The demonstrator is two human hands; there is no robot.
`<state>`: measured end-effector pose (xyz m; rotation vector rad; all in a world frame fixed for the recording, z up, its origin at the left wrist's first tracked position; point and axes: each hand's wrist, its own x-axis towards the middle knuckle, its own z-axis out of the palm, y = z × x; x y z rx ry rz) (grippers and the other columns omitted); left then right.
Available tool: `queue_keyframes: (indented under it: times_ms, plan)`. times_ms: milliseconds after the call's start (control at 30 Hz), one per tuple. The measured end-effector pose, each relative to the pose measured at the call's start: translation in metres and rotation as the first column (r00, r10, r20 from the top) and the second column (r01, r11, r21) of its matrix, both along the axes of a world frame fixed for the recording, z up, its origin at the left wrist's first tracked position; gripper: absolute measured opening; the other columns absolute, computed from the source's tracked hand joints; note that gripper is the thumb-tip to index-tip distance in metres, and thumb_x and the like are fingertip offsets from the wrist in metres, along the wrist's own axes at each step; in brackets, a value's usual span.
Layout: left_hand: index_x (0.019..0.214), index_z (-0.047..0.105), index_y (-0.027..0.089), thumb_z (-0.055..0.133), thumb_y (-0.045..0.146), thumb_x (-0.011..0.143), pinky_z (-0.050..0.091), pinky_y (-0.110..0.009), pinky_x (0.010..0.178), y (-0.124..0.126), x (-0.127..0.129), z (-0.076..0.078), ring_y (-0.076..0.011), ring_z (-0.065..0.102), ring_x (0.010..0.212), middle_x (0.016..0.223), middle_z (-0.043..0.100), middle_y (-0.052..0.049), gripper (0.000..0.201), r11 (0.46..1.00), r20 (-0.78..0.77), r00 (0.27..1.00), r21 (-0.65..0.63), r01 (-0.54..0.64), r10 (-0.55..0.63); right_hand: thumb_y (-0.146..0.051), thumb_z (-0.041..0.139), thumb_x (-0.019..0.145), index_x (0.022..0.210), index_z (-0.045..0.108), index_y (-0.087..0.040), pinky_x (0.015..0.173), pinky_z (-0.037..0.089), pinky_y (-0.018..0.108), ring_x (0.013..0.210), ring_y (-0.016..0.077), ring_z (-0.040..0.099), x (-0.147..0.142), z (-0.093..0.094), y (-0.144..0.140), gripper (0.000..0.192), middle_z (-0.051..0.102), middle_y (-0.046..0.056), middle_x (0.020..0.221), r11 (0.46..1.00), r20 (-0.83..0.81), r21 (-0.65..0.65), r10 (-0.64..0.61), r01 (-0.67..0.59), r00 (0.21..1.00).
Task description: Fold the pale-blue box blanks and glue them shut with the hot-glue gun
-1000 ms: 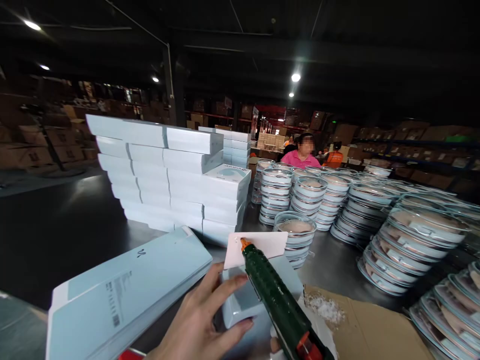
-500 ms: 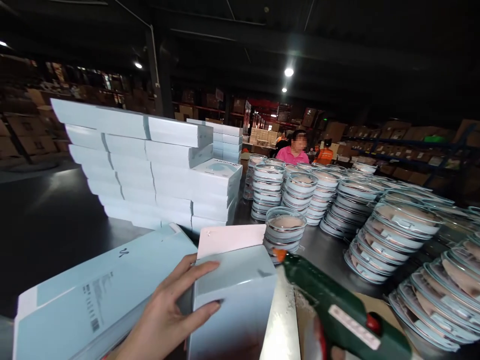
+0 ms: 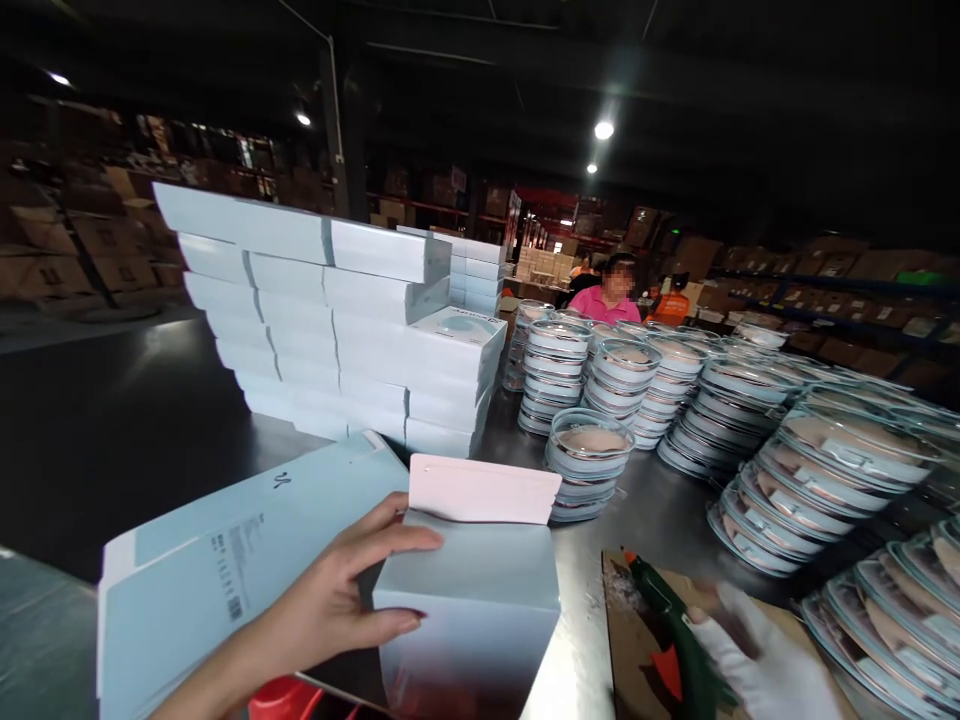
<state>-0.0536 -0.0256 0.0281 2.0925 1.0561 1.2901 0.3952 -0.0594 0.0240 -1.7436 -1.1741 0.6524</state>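
Note:
My left hand grips a light blue cardboard box, fingers over its top and thumb against the near side. A pale pink flap stands up at the box's far edge. On a piece of cardboard at the right lies a green glue gun with an orange tip and a red trigger. My right hand, in a white glove with bare fingertips, is at the gun's right side. Its fingers are smeared by motion, so their grip is unclear. Left of my left hand lies another light blue box, with printing on it.
A wall of stacked pale boxes stands behind at the left. Several stacks of round, clear-lidded containers fill the table's right side, with a short stack just beyond the held box. A person in pink is at the back.
My right hand has lowered the glue gun onto the cardboard, its tip now pointing up and left. My left hand keeps its hold on the box. The view has shifted slightly left.

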Motion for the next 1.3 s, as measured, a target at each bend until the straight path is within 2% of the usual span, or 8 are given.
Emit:
queue_keyframes:
  times_ms: [200, 433, 633, 867, 967, 1133, 1200, 1300]
  plan:
    - [0.118, 0.075, 0.036, 0.086, 0.030, 0.074, 0.060, -0.042, 0.095, -0.002, -0.005, -0.003, -0.0342, 0.067, 0.120, 0.133, 0.069, -0.010, 0.046, 0.997, -0.010, 0.998, -0.058, 0.055, -0.056, -0.065, 0.076, 0.078, 0.159, -0.007, -0.039, 0.121, 0.030, 0.055, 0.150, 0.0299, 0.039, -0.126, 0.029, 0.041, 0.119, 0.034, 0.015, 0.165, 0.547, 0.047, 0.340, 0.803, -0.765, 0.595]
    - [0.127, 0.045, 0.039, 0.066, 0.042, 0.097, 0.053, -0.053, 0.102, -0.002, 0.021, -0.013, -0.0337, 0.056, 0.135, 0.131, 0.059, -0.009, 0.037, 0.975, 0.356, 0.918, 0.193, 0.108, -0.172, -0.043, 0.063, 0.093, 0.154, 0.026, -0.038, 0.108, 0.048, 0.049, 0.134, 0.0301, 0.056, -0.146, 0.016, 0.039, 0.071, 0.063, 0.011, 0.125, 0.445, 0.214, 0.451, 0.788, -0.774, 0.577]
    - [0.125, 0.055, 0.032, 0.046, 0.030, 0.105, 0.049, -0.050, 0.105, -0.002, 0.016, 0.010, -0.0302, 0.054, 0.126, 0.121, 0.052, -0.010, 0.022, 0.945, -0.075, 0.966, 0.199, 0.258, -0.248, -0.017, 0.066, 0.082, 0.144, 0.042, -0.038, 0.107, 0.046, 0.046, 0.127, 0.0299, 0.050, -0.161, 0.036, 0.041, 0.070, 0.053, 0.008, 0.129, 0.290, 0.567, 0.377, 0.679, -0.880, 0.466]
    - [0.119, 0.066, 0.026, 0.059, 0.045, 0.100, 0.049, -0.045, 0.107, 0.002, 0.010, 0.023, -0.0314, 0.052, 0.131, 0.130, 0.050, -0.013, 0.028, 0.922, -0.059, 0.934, 0.145, 0.358, -0.353, -0.045, 0.053, 0.102, 0.142, 0.052, -0.036, 0.097, 0.049, 0.037, 0.114, 0.0221, 0.049, -0.159, 0.052, 0.060, 0.041, 0.052, 0.006, 0.125, 0.104, 0.736, 0.302, 0.606, -0.947, 0.302]
    - [0.116, 0.071, 0.027, 0.062, 0.037, 0.100, 0.048, -0.046, 0.108, 0.005, 0.007, 0.021, -0.0318, 0.054, 0.132, 0.131, 0.057, -0.013, 0.021, 0.935, 0.010, 0.946, 0.157, 0.319, -0.324, -0.055, 0.051, 0.100, 0.150, 0.045, -0.037, 0.107, 0.045, 0.044, 0.131, 0.0274, 0.045, -0.145, 0.049, 0.056, 0.054, 0.046, 0.009, 0.144, 0.193, 0.730, 0.296, 0.585, -0.935, 0.352]
    - [0.101, 0.069, 0.026, 0.074, 0.048, 0.089, 0.054, -0.041, 0.096, 0.012, 0.012, 0.006, -0.0299, 0.063, 0.119, 0.125, 0.066, -0.007, 0.025, 0.960, 0.622, 0.743, -0.051, -0.275, 0.246, -0.072, 0.058, 0.088, 0.159, 0.027, -0.041, 0.109, 0.046, 0.057, 0.145, 0.0339, 0.045, -0.123, 0.004, 0.043, 0.083, 0.043, 0.010, 0.160, 0.719, -0.185, 0.442, 0.658, -0.536, 0.730]
    - [0.103, 0.061, 0.025, 0.072, 0.054, 0.086, 0.057, -0.043, 0.089, 0.014, 0.022, -0.004, -0.0319, 0.065, 0.116, 0.127, 0.064, -0.007, 0.035, 0.916, 0.707, 0.588, -0.247, -0.315, 0.393, -0.071, 0.078, 0.070, 0.149, 0.050, -0.034, 0.099, 0.054, 0.056, 0.123, 0.0376, 0.065, -0.124, -0.016, 0.041, 0.091, 0.067, 0.014, 0.137, 0.789, -0.393, 0.299, 0.614, -0.536, 0.684]
    - [0.110, 0.057, 0.024, 0.076, 0.051, 0.083, 0.053, -0.056, 0.098, 0.014, 0.029, -0.008, -0.0410, 0.056, 0.130, 0.132, 0.060, -0.012, 0.043, 0.892, 0.622, 0.646, -0.233, -0.388, 0.443, -0.067, 0.072, 0.078, 0.118, 0.075, -0.027, 0.087, 0.059, 0.049, 0.092, 0.0322, 0.075, -0.129, -0.018, 0.040, 0.057, 0.080, 0.010, 0.103, 0.831, -0.371, 0.230, 0.555, -0.506, 0.744]
